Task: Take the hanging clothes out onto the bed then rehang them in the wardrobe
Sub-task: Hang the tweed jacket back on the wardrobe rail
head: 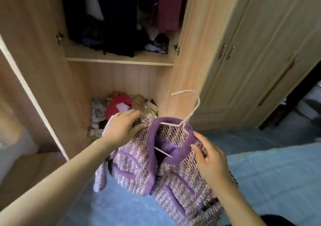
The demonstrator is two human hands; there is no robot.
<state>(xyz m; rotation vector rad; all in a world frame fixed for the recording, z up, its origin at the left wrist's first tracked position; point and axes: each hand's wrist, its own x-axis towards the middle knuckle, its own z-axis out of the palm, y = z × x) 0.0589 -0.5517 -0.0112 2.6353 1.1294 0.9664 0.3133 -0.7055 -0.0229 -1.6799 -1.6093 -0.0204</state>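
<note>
Left forearm is closest to the lens, reaching in from bottom left. Left hand (121,126) sits on the jacket's (139,170) far shoulder, fingers curled over the tweed and gripping fabric, not wire.

Left to right:
- open wardrobe door (34,69) at far left
- wardrobe (119,60) interior: dark hanging clothes (121,17) and a maroon garment (168,8) up top, loose pile (119,106) on the bottom, just behind the left hand
- purple tweed jacket mid-frame, on a white wire hanger (198,102), held up over the near edge of the bed (278,173), front facing the camera
- right hand (210,159) on the near shoulder beside the collar, thumb and fingers pinching fabric
- closed wardrobe doors (260,52) at right

Key geometry: the hanger's long axis runs between the two hands, roughly left-far to right-near. Hook stands free above the collar, tilted right, opening facing left toward the wardrobe. Neither hand is on the hook. Right hand is nearer its neck.

Rail isn't in view, somewhere above the frame. Can't tell from this alone whether the jacket is coming out or going back in. If going back, my read is one hand has to shift from shoulder to hook neck, probably the right, then lift up and left into the gap between the dark and maroon clothes.

Risk: jacket slips off the wire when one shoulder is released.
</note>
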